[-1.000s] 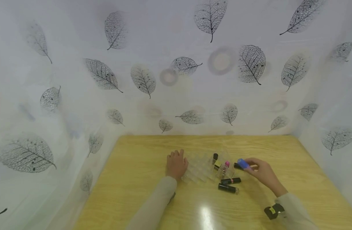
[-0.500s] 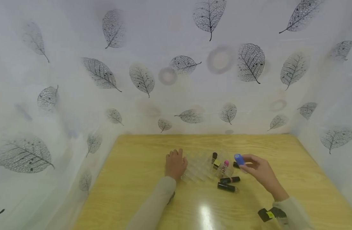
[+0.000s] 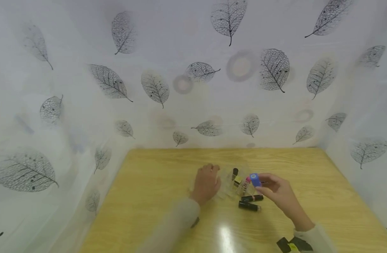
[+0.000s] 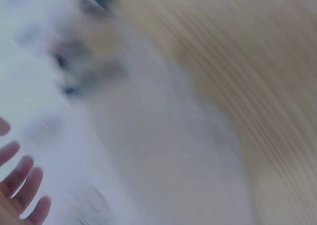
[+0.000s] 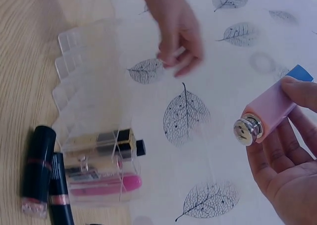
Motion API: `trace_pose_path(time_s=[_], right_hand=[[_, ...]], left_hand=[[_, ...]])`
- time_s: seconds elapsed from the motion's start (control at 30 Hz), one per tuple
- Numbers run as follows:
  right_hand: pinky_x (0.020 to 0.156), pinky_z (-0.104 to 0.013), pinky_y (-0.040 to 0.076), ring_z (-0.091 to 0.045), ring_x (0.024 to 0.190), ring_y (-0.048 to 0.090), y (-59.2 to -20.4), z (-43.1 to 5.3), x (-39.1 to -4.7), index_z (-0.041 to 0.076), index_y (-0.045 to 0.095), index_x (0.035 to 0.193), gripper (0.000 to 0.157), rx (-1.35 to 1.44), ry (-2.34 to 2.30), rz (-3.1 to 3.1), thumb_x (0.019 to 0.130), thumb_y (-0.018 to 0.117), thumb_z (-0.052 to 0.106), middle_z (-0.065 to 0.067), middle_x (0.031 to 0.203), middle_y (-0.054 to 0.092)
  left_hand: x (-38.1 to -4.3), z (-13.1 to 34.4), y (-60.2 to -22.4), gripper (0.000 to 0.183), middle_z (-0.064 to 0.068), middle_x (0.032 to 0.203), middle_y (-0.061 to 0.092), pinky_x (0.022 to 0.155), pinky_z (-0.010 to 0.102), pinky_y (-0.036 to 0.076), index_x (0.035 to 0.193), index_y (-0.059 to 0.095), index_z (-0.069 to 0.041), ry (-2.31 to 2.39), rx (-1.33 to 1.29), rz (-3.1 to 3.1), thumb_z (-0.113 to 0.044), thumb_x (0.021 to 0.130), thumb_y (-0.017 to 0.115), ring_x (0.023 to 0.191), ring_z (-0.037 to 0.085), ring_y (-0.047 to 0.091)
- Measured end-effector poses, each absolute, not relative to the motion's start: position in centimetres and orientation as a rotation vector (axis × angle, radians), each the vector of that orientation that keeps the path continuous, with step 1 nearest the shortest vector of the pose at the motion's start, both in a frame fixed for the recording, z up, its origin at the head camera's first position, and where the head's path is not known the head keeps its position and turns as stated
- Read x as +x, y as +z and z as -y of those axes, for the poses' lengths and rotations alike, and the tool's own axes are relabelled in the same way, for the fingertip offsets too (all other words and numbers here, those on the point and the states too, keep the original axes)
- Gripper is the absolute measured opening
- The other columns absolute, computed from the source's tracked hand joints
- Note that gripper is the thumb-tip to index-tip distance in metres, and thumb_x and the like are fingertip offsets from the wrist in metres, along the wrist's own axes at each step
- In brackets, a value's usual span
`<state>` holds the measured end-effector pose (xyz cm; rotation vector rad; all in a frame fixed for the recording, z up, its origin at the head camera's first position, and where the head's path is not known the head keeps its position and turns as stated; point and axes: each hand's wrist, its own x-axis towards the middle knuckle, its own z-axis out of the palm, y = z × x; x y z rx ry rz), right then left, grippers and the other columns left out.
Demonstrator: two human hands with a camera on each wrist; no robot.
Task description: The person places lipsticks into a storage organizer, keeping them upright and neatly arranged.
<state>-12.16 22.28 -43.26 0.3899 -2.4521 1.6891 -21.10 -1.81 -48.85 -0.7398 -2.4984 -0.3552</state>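
Observation:
My right hand [image 3: 280, 196] pinches a lipstick tube [image 5: 275, 103], pink along the body, blue at one end and silver at the other. It is just right of a clear ridged lipstick organizer [image 5: 77, 98], above the table. The left hand [image 3: 206, 182] is over the organizer's left part, fingers loosely extended, holding nothing visible; whether it touches the plastic I cannot tell. Standing in the organizer's right end are a black-and-gold tube [image 5: 119, 141], a bright pink lipstick [image 5: 106, 184] and a black-topped tube [image 3: 235, 172]. The left wrist view is blurred.
Two black lipstick tubes lie on the wooden table [image 3: 142, 211] in front of the organizer: a thicker one [image 3: 248, 206] and a slimmer one [image 3: 252, 198]. A white leaf-print curtain [image 3: 212, 102] hangs behind the table and along its sides.
My right hand has moved left with the lipstick tube, tipping its blue end toward the camera. The left hand has shifted right, from the organizer's left edge to over its left part.

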Motion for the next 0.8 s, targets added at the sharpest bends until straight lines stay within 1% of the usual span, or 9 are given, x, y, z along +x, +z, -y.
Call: trace_pose_path(time_s=[0.13, 0.23, 0.33, 0.4, 0.53, 0.63, 0.8], right_hand=[[0.075, -0.019, 0.053, 0.0, 0.09, 0.062, -43.2, -21.6, -12.1, -0.009, 0.056, 0.114, 0.033, 0.479, 1.686, 2.397, 0.083, 0.064, -0.001, 0.023, 0.103, 0.062], [0.078, -0.017, 0.052, 0.0, 0.092, 0.062, -43.2, -21.1, -12.1, -0.008, 0.056, 0.114, 0.031, 0.54, 1.688, 2.361, 0.083, 0.063, -0.004, 0.022, 0.106, 0.061], [0.08, -0.016, 0.05, 0.0, 0.093, 0.062, -43.1, -20.8, -12.0, -0.008, 0.056, 0.114, 0.031, 0.577, 1.704, 2.33, 0.083, 0.062, -0.006, 0.02, 0.109, 0.062], [0.081, -0.015, 0.05, -0.001, 0.094, 0.062, -43.0, -20.7, -11.8, -0.008, 0.056, 0.114, 0.031, 0.58, 1.719, 2.311, 0.083, 0.061, -0.007, 0.019, 0.11, 0.062], [0.083, -0.014, 0.048, -0.001, 0.094, 0.062, -42.8, -20.5, -11.6, -0.009, 0.055, 0.114, 0.032, 0.557, 1.753, 2.281, 0.083, 0.061, -0.008, 0.018, 0.11, 0.063], [0.083, -0.015, 0.048, -0.002, 0.094, 0.062, -42.6, -20.4, -11.5, -0.01, 0.054, 0.115, 0.033, 0.551, 1.78, 2.265, 0.083, 0.061, -0.008, 0.016, 0.11, 0.064], [0.081, -0.014, 0.049, 0.0, 0.094, 0.062, -42.2, -20.9, -11.3, -0.01, 0.052, 0.116, 0.035, 0.537, 1.787, 2.244, 0.083, 0.06, -0.01, 0.015, 0.108, 0.064]], left_hand=[[-17.8, -1.0, -46.7, 0.027, -0.003, 0.094, 0.063, 0.078, 0.021, 0.048, 0.108, 0.06, -0.013, -0.512, -1.014, 2.388, -0.027, 0.085, 0.062, 0.081, 0.007, 0.058], [-16.0, -2.4, -46.1, 0.029, -0.005, 0.089, 0.06, 0.072, 0.014, 0.042, 0.107, 0.059, -0.013, -0.528, -1.096, 2.344, -0.031, 0.085, 0.062, 0.075, 0.003, 0.052], [-14.9, -3.3, -46.3, 0.028, -0.006, 0.085, 0.058, 0.067, 0.01, 0.037, 0.103, 0.06, -0.012, -0.569, -1.086, 2.315, -0.033, 0.085, 0.063, 0.071, 0.001, 0.048], [-14.6, -3.7, -46.6, 0.028, -0.005, 0.084, 0.058, 0.068, 0.01, 0.037, 0.101, 0.06, -0.012, -0.611, -1.062, 2.293, -0.034, 0.085, 0.063, 0.071, 0.001, 0.049], [-14.2, -4.4, -47.1, 0.029, -0.005, 0.088, 0.061, 0.072, 0.013, 0.042, 0.104, 0.06, -0.011, -0.688, -1.013, 2.26, -0.035, 0.088, 0.062, 0.077, 0.003, 0.056], [-13.9, -4.7, -47.1, 0.031, -0.004, 0.091, 0.062, 0.075, 0.015, 0.044, 0.107, 0.06, -0.01, -0.747, -0.989, 2.261, -0.035, 0.089, 0.06, 0.08, 0.005, 0.058], [-13.7, -4.4, -47.1, 0.02, -0.004, 0.088, 0.062, 0.075, 0.012, 0.042, 0.101, 0.059, -0.011, -0.833, -0.947, 2.264, -0.027, 0.088, 0.061, 0.079, 0.005, 0.057]])
